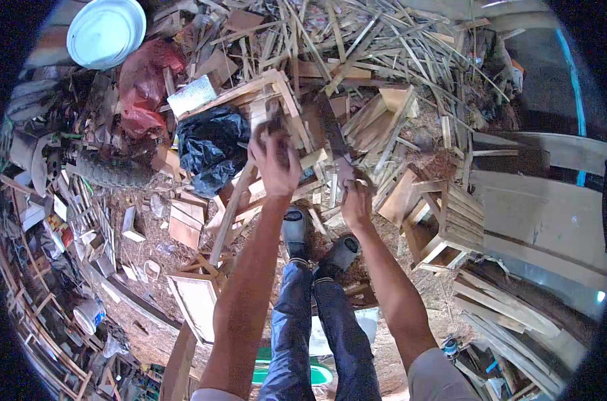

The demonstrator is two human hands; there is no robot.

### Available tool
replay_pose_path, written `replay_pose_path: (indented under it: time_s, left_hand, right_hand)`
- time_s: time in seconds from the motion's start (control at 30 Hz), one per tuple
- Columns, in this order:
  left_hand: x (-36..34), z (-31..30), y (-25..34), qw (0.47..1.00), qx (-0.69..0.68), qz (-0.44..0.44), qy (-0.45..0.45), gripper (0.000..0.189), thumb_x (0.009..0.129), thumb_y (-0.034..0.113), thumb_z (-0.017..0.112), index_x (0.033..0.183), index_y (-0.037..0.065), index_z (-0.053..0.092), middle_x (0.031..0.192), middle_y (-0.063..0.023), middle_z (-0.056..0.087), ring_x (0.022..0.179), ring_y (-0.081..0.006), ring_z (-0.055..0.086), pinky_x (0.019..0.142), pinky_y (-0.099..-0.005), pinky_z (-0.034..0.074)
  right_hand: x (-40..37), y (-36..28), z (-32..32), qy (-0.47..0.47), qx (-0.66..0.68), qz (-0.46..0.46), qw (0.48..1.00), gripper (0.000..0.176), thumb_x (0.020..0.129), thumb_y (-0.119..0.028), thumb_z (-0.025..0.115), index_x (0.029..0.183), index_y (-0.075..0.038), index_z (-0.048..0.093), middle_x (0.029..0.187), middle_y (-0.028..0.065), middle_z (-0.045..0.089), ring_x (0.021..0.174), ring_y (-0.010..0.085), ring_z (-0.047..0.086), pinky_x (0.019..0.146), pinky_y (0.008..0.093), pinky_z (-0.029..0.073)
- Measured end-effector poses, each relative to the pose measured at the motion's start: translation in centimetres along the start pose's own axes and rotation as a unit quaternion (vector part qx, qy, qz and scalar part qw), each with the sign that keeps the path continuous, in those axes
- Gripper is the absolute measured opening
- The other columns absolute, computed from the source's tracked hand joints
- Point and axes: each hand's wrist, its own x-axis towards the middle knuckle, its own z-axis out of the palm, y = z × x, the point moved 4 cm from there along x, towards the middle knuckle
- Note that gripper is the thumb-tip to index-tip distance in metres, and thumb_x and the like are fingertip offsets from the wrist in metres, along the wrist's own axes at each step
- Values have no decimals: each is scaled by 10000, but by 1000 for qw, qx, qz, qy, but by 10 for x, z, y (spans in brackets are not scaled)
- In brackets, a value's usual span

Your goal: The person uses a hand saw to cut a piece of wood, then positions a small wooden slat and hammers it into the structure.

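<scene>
Handsaw (330,127), above centre of the picture, is gripped by the right hand (357,200); the left hand (275,164), blurred, fingers bent, is near a wooden frame (293,110), its hold unclear. Neither finished cuts nor remaining work can be made out.

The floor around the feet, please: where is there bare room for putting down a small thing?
Mostly bare ground shows between the right forearm, the slatted crate and the stacked planks; another patch lies left of the white framed panel. Around both hands and in the wood heap beyond, it is crowded.
</scene>
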Motion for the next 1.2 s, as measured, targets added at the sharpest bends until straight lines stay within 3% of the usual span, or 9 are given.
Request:
replay_pose_path:
  time_s: [0.13,0.3,0.43,0.5,0.57,0.7,0.87,1.03,1.2]
  left_hand:
    - [-42,-20,-15,965,141,48,-216,439,812,333,674,1157,73,593,1340,-304,394,1183,-513,381,1019,-651,237]
    - [-34,-44,-4,971,116,68,-196,378,769,202,694,1108,57,609,1274,-222,507,1160,-438,450,1004,-581,297]
    - [-13,-74,-8,972,-164,-163,-33,230,922,176,620,1052,-8,575,821,-104,615,758,-204,578,678,-314,466]
    - [-14,-81,-35,909,-294,-293,43,266,937,229,623,1040,-10,569,809,-71,594,752,-123,533,632,-275,443]
    - [-3,-103,-44,893,-307,-324,56,234,961,224,587,1056,11,567,811,-36,586,746,-86,526,638,-250,439]
    - [3,-145,-49,861,-300,-407,58,216,952,214,592,1009,5,582,856,-20,550,768,-102,489,683,-270,421]
    - [-10,-173,-79,883,-284,-372,47,189,957,188,579,1003,4,582,840,-25,581,744,-95,538,655,-245,432]
    - [-8,-185,-83,859,-350,-371,32,173,954,156,580,1041,7,580,884,-36,610,775,-100,552,678,-257,462]
    - [-18,-159,-24,780,-438,-432,-116,143,909,70,615,1046,29,617,889,-61,665,800,-127,612,715,-273,495]
  right_hand:
    - [-8,-32,-45,87,207,-30,974,160,933,-83,510,1075,-45,571,1007,193,620,952,379,607,775,472,491]
    - [-20,-64,-83,104,289,-11,952,166,923,-44,549,1084,-27,583,971,123,632,874,221,616,741,319,486]
    - [-26,-111,-114,91,375,-24,922,134,928,-71,568,1050,-24,600,928,106,635,816,190,621,703,299,494]
    - [-20,-137,-108,103,360,-117,920,131,933,-116,588,1025,-27,619,907,112,650,807,179,623,703,299,498]
    - [-13,-164,-89,-4,382,-44,923,168,957,-158,566,990,-3,621,809,127,656,718,182,624,664,311,494]
    - [-2,-209,-26,-146,169,12,975,337,906,-346,609,992,-21,641,786,205,664,688,370,649,638,487,490]
    - [3,-254,-25,49,219,19,974,468,837,-282,684,1130,54,544,1054,295,603,975,449,598,813,486,485]
    - [-2,-238,-38,-13,345,62,937,422,891,-214,623,1185,52,478,1075,281,572,964,417,589,841,447,455]
    - [-34,-196,-114,-72,391,88,913,298,915,-257,642,1025,12,574,791,143,642,705,230,619,659,357,478]
